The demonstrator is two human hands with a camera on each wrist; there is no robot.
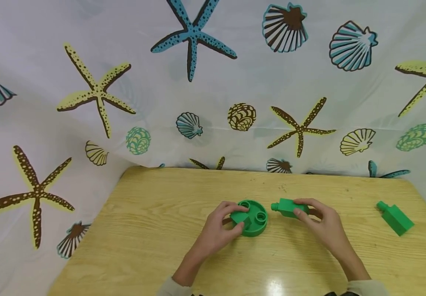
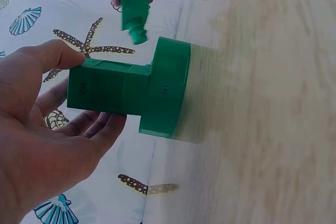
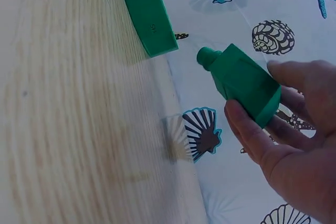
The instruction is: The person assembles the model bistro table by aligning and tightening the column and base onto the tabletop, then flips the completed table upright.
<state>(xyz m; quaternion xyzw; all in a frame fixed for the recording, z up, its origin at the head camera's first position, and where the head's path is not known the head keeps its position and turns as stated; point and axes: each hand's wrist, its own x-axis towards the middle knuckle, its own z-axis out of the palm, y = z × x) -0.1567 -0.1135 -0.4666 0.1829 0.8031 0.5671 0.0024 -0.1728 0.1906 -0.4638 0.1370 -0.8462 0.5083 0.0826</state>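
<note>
Left hand [image 2: 50,153], gripped block [image 2: 105,87] (boxy); round base [image 2: 165,87]

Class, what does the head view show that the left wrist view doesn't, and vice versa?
Only the head view: a loose green block lying on the table at the right.

Only the left wrist view: dark markings on the gripped block and round base.

Both: the left hand holding that block at the base, the right hand holding another block.
</note>
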